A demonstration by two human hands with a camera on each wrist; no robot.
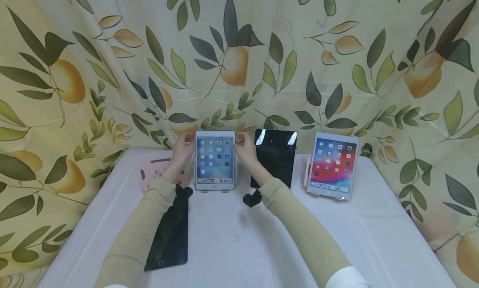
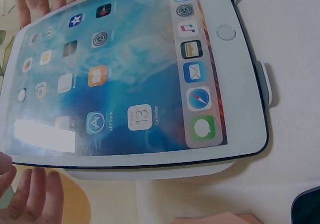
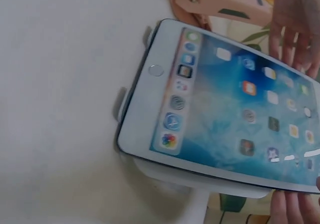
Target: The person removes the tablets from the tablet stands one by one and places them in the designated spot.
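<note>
A white tablet (image 1: 215, 159) with a lit screen of app icons stands upright, leaning back on a pale stand (image 2: 150, 174) whose small lips show under its bottom edge. At its left side my left hand (image 1: 183, 150) pinches the upper edge, thumb at the front edge and fingers behind. Opposite, my right hand (image 1: 246, 148) pinches the other upper edge the same way. In the left wrist view the left fingers (image 2: 37, 196) show beside the edge. The right fingertips (image 3: 295, 206) are partly cut off in the right wrist view.
A dark-screened tablet (image 1: 278, 159) stands right of the middle, partly behind my right arm. Farther right, another white tablet (image 1: 332, 165) leans on a pink stand. A black tablet (image 1: 172, 234) lies flat at left, near a pink case (image 1: 149, 169). A patterned curtain (image 1: 277, 21) hangs behind.
</note>
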